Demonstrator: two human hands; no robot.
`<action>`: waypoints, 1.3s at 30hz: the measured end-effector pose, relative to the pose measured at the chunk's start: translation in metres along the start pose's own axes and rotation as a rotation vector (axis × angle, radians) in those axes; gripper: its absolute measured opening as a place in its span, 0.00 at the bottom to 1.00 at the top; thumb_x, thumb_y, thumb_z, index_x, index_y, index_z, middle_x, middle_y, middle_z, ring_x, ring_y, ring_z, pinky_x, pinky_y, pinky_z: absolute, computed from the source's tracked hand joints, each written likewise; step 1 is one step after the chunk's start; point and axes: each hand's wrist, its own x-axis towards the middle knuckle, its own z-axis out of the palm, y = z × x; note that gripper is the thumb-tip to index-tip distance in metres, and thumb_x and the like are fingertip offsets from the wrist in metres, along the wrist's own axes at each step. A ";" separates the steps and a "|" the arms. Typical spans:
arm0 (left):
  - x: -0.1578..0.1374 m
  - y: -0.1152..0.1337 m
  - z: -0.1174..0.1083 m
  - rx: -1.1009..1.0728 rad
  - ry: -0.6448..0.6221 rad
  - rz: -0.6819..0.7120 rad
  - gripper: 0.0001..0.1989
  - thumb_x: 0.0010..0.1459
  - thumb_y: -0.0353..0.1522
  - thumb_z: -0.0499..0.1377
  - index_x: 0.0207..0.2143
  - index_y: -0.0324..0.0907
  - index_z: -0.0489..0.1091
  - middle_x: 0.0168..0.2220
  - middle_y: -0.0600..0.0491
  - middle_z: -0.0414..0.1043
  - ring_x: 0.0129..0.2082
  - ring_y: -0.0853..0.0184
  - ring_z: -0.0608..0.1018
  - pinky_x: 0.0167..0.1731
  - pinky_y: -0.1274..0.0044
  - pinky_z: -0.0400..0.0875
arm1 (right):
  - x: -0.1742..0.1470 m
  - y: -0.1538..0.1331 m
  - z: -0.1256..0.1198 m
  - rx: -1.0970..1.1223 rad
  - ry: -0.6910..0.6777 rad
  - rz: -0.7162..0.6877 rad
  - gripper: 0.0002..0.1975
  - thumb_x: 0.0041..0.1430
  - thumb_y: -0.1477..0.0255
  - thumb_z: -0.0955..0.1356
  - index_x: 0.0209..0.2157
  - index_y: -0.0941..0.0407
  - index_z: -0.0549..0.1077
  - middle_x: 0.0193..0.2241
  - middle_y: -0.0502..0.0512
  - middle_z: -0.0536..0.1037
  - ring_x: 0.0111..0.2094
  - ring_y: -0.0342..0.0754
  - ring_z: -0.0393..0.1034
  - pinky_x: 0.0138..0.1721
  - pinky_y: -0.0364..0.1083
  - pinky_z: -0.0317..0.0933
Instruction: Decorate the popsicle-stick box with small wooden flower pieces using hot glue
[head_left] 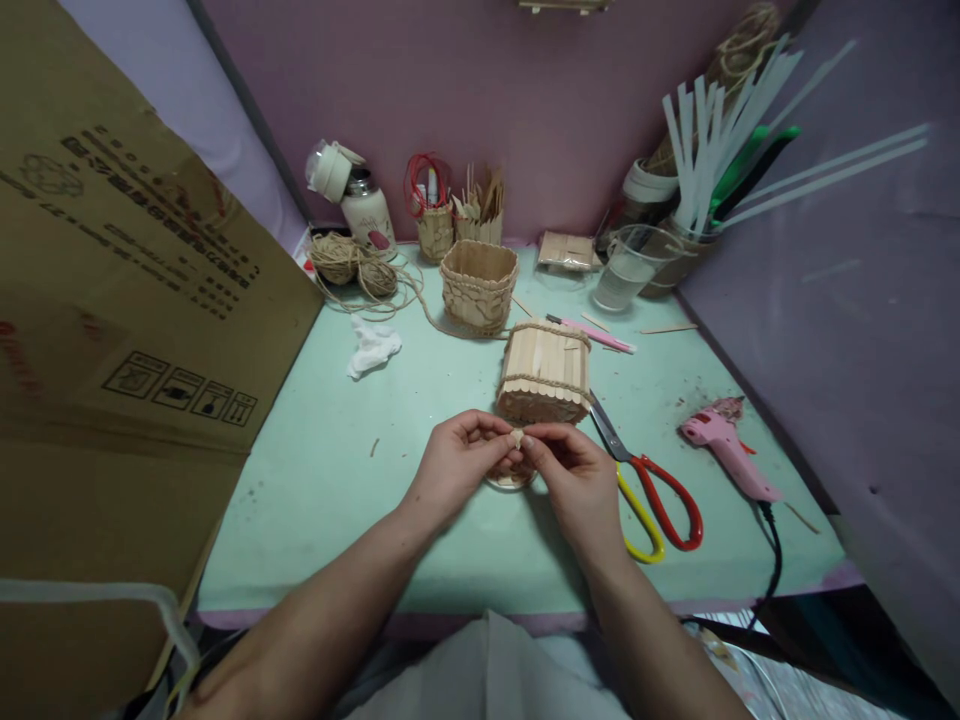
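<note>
Between the fingertips of my left hand (469,455) and my right hand (574,475) is a small pale piece of wood (517,438), pinched from both sides. Its exact shape is too small to make out. Under the hands sits a small round dish (512,480) with brownish bits in it, mostly covered by my fingers. Just beyond the fingers a wooden-stick box (546,360), trimmed with twine, lies on its side. Scissors (637,465) with one red and one yellow handle lie right beside my right hand, blades pointing away.
A pink glue gun (724,445) with a black cord lies at the right. Farther back stand a woven-edged wooden basket (480,290), a clear plastic cup (626,275) and twine balls (337,260). A crumpled white tissue (373,346) lies left; a cardboard box (135,330) borders the table.
</note>
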 end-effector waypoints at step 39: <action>0.006 0.015 -0.015 0.050 0.132 0.133 0.10 0.43 0.32 0.69 0.28 0.39 0.73 0.22 0.56 0.73 0.23 0.72 0.75 0.28 0.80 0.69 | 0.005 -0.010 0.004 -0.222 -0.166 -0.004 0.08 0.61 0.65 0.66 0.32 0.54 0.70 0.25 0.49 0.73 0.27 0.45 0.67 0.29 0.44 0.60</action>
